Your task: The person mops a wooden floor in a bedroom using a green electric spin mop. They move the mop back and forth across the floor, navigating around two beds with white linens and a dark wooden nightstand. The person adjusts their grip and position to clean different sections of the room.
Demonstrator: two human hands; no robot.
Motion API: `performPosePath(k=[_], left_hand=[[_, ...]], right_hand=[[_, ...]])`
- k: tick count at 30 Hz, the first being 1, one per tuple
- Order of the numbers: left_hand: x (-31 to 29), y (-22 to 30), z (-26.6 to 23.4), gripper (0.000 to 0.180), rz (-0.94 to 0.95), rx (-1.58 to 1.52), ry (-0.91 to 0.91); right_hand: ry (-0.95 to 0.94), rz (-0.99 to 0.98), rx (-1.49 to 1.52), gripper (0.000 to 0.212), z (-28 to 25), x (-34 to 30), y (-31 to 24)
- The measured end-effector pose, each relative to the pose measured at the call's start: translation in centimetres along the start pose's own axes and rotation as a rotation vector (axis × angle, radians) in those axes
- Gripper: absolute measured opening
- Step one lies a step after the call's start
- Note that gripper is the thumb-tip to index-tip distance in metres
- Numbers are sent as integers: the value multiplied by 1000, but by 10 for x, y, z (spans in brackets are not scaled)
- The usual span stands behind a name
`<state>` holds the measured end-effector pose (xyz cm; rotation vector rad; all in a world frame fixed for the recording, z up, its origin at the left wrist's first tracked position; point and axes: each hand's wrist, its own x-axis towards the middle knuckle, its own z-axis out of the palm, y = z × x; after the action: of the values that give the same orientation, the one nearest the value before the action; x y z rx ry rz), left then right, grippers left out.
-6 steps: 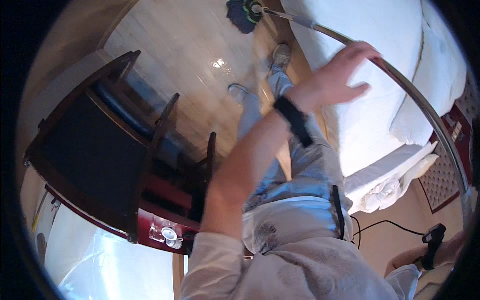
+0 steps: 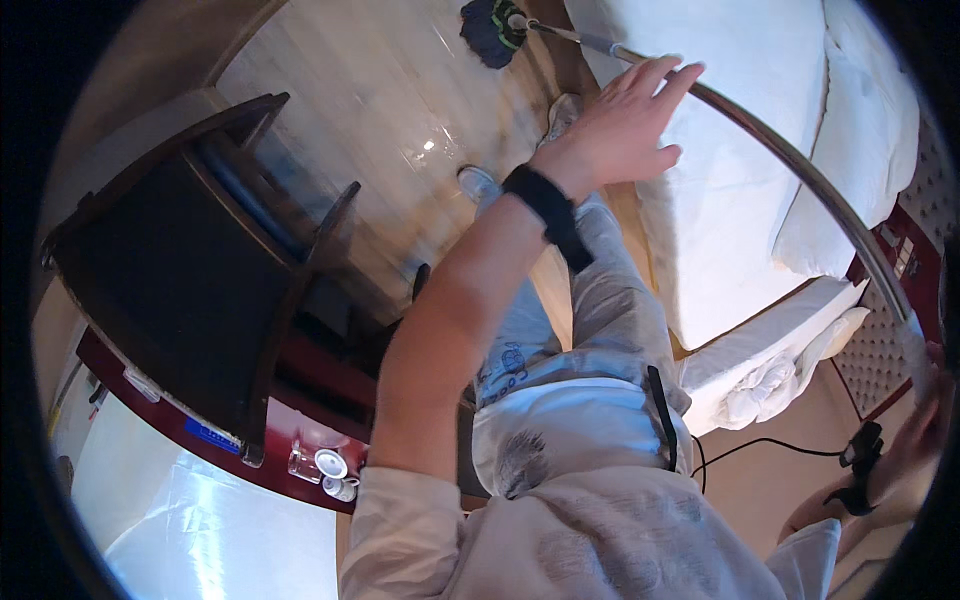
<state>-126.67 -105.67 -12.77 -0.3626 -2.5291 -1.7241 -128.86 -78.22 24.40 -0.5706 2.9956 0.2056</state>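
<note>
A mop with a long metal handle runs from the top of the view, curving down to the right rim. Its dark, stringy head rests on the wooden floor. My left hand, with a black band on its wrist, is at the upper part of the handle in the picture. Its fingers are spread and the thumb stands apart; the fingertips overlap the handle, not wrapped round it. At the right rim, my right hand is closed around the handle's other end, partly cut off by the dark edge.
A white-covered bed lies along the right. To the left stands a dark chair by a red-topped desk with a white cup. A black cable loops at the lower right.
My left hand has shifted left, its fingers now spread wider over the handle. My right hand keeps its hold at the rim. The mop head has barely moved.
</note>
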Motion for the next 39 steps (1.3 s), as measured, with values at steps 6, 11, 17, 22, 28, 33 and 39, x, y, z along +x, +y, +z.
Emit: performPosePath(k=[6,11,17,22,28,33,39], left_hand=[[4,74,45,33,-39,-229,195],[-62,98,36,47,-56,-231,317],[-190,129,7,40,-442,-170,273],[-315,158,18,17,-769,-249,120],[-458,152,76,21,-877,-6,-386],[-482,233,69,28,-677,-516,-778],[-458,303,13,27,-704,-754,-1059]], right_hand=[[-47,-235,14,21,5,-28,-94],[47,-361,32,28,23,-56,-126],[195,-361,77,16,10,-43,-140],[158,-323,33,8,10,-30,-107],[-139,-361,-209,26,10,-23,-70],[-210,-306,-272,30,20,-30,-56],[-188,-272,-227,26,14,-29,-66]])
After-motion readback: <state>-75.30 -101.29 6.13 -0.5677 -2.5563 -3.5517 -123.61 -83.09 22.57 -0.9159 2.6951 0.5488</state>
